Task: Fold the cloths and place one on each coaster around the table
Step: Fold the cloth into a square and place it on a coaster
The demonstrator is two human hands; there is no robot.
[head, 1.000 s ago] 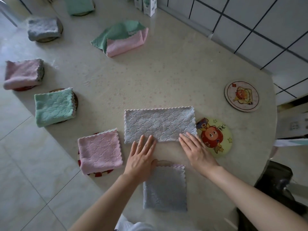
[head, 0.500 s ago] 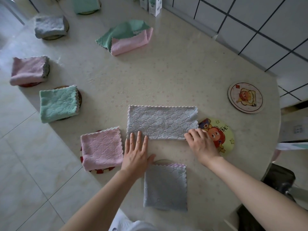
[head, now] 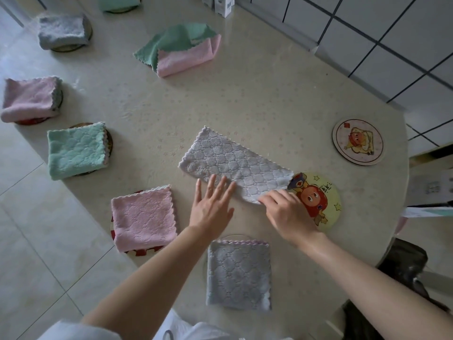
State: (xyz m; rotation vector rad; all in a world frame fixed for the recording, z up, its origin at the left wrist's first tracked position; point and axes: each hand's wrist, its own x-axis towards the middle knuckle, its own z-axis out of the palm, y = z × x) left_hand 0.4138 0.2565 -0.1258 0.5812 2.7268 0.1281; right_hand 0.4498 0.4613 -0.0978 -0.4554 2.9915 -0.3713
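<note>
1. A grey cloth [head: 235,169], folded into a long strip, lies slantwise near the table's middle front, its right end just over the rim of a yellow cartoon coaster [head: 318,200].
2. The right hand [head: 288,214] pinches the strip's lower right corner, fingers curled on the hem; the left hand [head: 210,207] is flat and spread, fingertips resting on the strip's near edge, grasping nothing.
3. Just in front of the hands a folded grey square [head: 239,274] covers a coaster at the table's near edge; a folded pink cloth [head: 144,218] sits left of it on another.
4. A bare round coaster [head: 358,142] lies right, near the table's [head: 269,99] curved rim.
5. Beyond the strip is bare tabletop up to a loose green-and-pink pile [head: 181,49].
6. Along the left edge, green [head: 76,150], pink [head: 29,99] and grey [head: 62,31] folded cloths sit on coasters.
</note>
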